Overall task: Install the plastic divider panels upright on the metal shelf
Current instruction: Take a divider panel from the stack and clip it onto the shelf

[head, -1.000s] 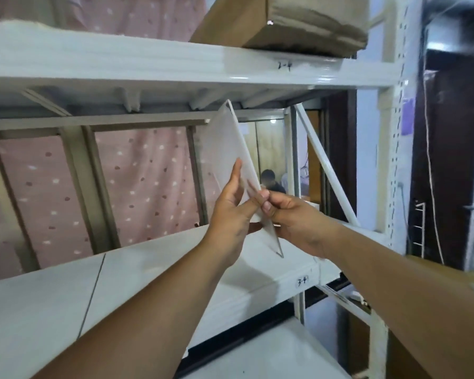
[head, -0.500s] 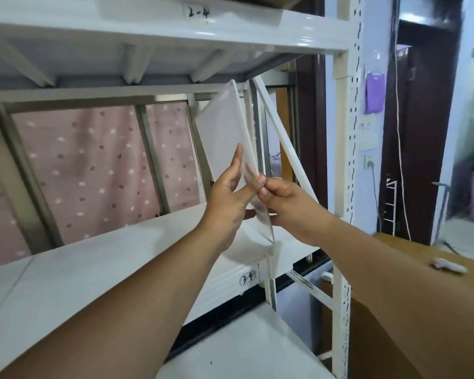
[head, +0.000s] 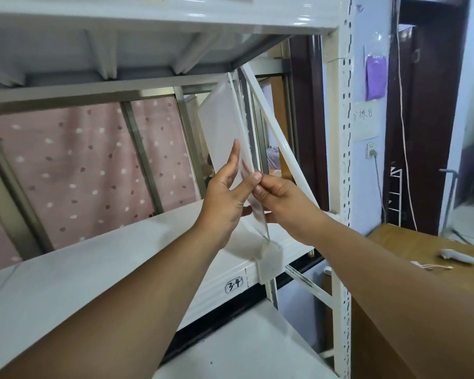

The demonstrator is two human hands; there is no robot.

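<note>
A translucent white plastic divider panel (head: 221, 124) stands nearly upright over the right end of the white metal shelf (head: 99, 269). Its top edge reaches the underside of the shelf above, and its lower front corner meets a white plastic clip (head: 269, 260) on the shelf's front lip. My left hand (head: 225, 199) lies against the panel's left face, thumb on its front edge. My right hand (head: 282, 203) pinches the same front edge from the right side. The panel's lower part is hidden behind my hands.
A white diagonal brace (head: 274, 138) runs just right of the panel. The perforated upright post (head: 344, 149) closes the shelf's right end. A pink dotted curtain (head: 74, 170) hangs behind. The front lip bears the label "3-4" (head: 234, 283). A wooden table (head: 422, 247) stands at right.
The view has swung right and down. The panel has moved toward the shelf's right end and dropped, so its lower front corner now sits at the clip on the lip.
</note>
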